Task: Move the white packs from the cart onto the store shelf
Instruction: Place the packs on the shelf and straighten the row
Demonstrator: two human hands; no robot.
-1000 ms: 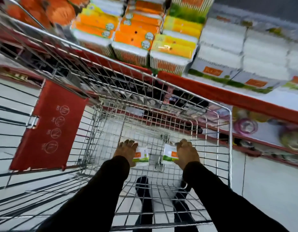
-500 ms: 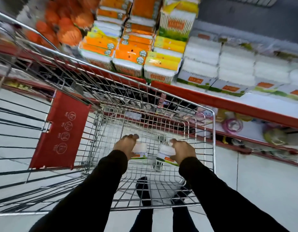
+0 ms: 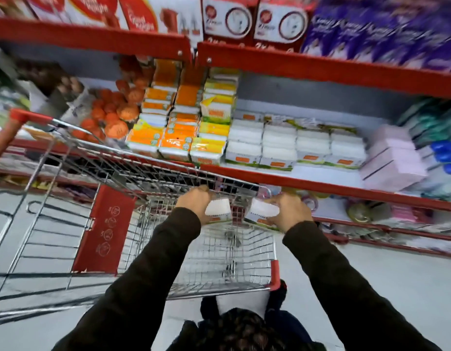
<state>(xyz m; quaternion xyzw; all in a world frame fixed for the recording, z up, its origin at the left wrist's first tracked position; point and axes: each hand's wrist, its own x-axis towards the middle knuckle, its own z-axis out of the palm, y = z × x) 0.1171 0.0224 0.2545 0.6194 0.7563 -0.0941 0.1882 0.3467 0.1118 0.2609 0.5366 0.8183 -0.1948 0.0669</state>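
Note:
My left hand [image 3: 194,201] grips one white pack [image 3: 217,208] with an orange and green label. My right hand [image 3: 291,211] grips a second white pack [image 3: 263,211]. Both packs are lifted to about the height of the far rim of the wire cart [image 3: 168,171], above its basket. The basket floor below shows no other packs. On the store shelf [image 3: 320,184] just beyond, several stacks of the same white packs [image 3: 292,145] stand in a row, with bare white shelf in front of them.
Orange and yellow packs [image 3: 179,130] fill the shelf left of the white stacks. Pink boxes [image 3: 394,158] sit to their right. A red-edged upper shelf [image 3: 320,69] overhangs with boxes. The cart's red child-seat flap [image 3: 105,229] is at left. Lower shelves hold small goods.
Both hands have lifted the two white packs from the cart's floor up to its far rim. My view has tilted upward, showing more of the shelves.

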